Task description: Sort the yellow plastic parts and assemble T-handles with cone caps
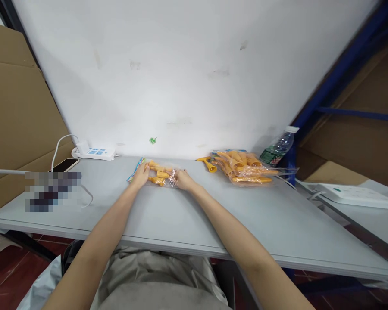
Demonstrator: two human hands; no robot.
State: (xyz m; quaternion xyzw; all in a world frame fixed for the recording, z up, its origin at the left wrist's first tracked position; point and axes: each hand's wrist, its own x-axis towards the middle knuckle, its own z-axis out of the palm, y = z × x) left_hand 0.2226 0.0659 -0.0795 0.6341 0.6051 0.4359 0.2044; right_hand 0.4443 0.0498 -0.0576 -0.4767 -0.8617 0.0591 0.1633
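Observation:
A clear plastic bag [166, 182] with a colourful printed end lies on the grey table, holding several orange plastic pieces [162, 174]. My left hand [140, 175] grips its printed left end. On the right end, the fingers of my right hand [185, 179] are closed on the crinkled plastic. To the right sits a larger pile of bagged orange parts [242, 165], cone-shaped in places. Beside that pile, a loose orange piece shaped like a toy drill [209, 164] rests near the wall. What the smaller pieces are I cannot make out.
A white power strip [98, 153] and a phone [65, 165] lie at the left, near a cardboard sheet [16, 107]. A plastic bottle [280, 146] leans by the blue frame [291, 159] at the right. Another power strip [358, 196] lies beyond the table's right edge.

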